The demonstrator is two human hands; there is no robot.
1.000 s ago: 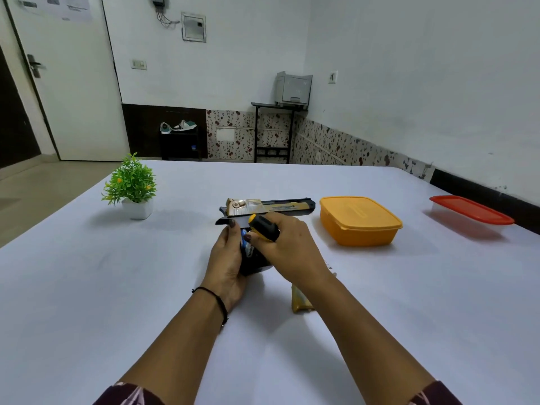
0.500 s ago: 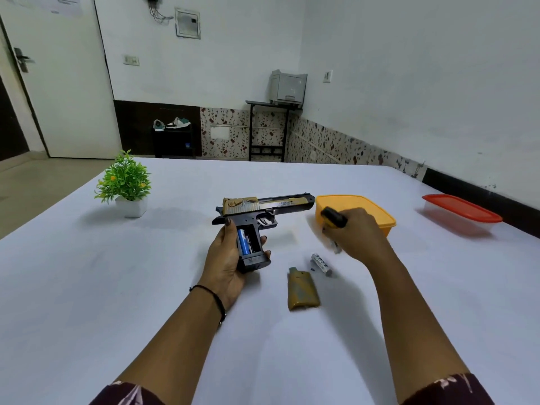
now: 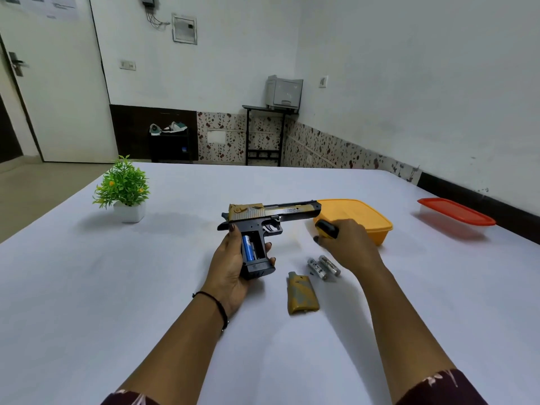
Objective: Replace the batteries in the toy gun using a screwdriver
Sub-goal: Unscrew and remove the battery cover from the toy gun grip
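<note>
My left hand (image 3: 230,270) grips the handle of a black and gold toy gun (image 3: 271,213), its barrel pointing right. The handle's battery bay is open and one blue battery (image 3: 248,247) sits in it. My right hand (image 3: 344,244) is closed around a screwdriver (image 3: 326,228) with a yellow and black handle; its shaft is hidden by the hand. Two silver batteries (image 3: 323,267) lie side by side on the white table (image 3: 117,287) just below that hand. The gold grip cover (image 3: 301,293) lies flat nearer to me.
A closed yellow box (image 3: 362,217) stands just behind my right hand. A clear box with a red lid (image 3: 455,214) sits at the far right. A small potted plant (image 3: 124,190) stands at the back left.
My right hand moved off the gun's handle to the right with the screwdriver. A second silver battery now lies on the table beside the first. The left hand kept hold of the gun.
</note>
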